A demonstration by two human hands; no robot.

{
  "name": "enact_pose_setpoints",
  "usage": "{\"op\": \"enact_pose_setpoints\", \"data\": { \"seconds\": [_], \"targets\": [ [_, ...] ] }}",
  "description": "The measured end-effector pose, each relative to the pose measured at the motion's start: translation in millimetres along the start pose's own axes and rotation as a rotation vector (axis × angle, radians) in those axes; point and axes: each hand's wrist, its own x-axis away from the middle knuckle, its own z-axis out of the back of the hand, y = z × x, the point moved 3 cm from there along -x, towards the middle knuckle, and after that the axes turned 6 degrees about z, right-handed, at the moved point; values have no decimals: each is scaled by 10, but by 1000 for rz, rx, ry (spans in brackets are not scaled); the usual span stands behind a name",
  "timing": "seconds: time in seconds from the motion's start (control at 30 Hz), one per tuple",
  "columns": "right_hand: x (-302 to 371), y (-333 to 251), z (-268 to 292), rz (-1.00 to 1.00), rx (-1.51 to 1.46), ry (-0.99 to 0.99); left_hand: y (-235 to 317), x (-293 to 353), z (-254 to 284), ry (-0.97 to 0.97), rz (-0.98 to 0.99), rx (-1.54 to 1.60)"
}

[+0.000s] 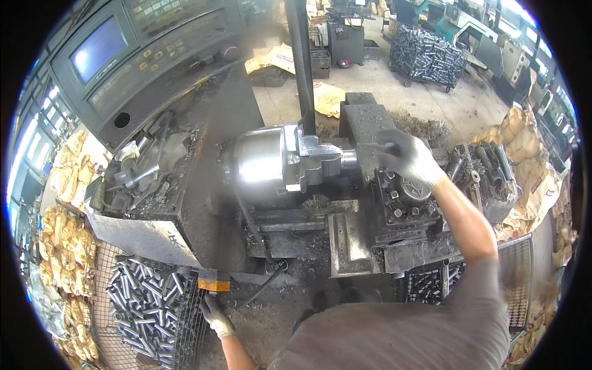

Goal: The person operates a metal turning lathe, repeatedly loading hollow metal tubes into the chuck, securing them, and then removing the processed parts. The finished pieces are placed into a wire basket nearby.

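Note:
A shiny metal chuck (262, 154) sits on the lathe, with a jaw block (317, 160) at its right side. A short bright rod (349, 158) shows between that block and the dark tool post body (364, 123). My right hand (410, 161), in a white glove with darkened fingertips, is over the tool post; motion smears its fingers, and any hold is unclear. Low on the left, my left hand (217, 317), also gloved, has its fingers stretched along the wall of a wire basket (196, 314). An orange block (214, 282) is just above those fingers.
Cut metal tubes (145, 308) fill the left basket. A control panel (129, 55) rises at upper left, above a tray with loose tools (145, 169). More tools (484, 172) lie right of the tool post. A wheeled parts cart (427, 55) stands far back.

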Motion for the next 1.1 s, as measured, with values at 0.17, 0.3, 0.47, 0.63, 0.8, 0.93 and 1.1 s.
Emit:
{"op": "enact_pose_setpoints", "data": {
  "seconds": [0.17, 0.3, 0.47, 0.63, 0.8, 0.93, 1.1],
  "targets": [
    [1385, -406, -64, -8, -523, 152, 1579, 807, -495, 140, -1171, -198],
    [1950, -352, -379, 7, -337, 74, 3117, 1250, -1861, -35, -1573, -356],
    [2093, -174, -755, -202, -520, -124, 4336, 682, -3098, 28, -1370, -676],
    [2177, -77, -850, -247, -555, -293, 4741, 444, -3605, 43, -1087, -1038],
    [2151, 50, -1148, -250, -530, -384, 3697, 1320, -3214, -74, -1417, -502],
    [2080, -20, -1651, 134, -509, -535, 1744, 1753, -1910, -489, -1191, -620],
    [2069, -664, -2097, 205, -541, -897, -1844, 2000, 627, -274, 271, -976]
  ]
}}
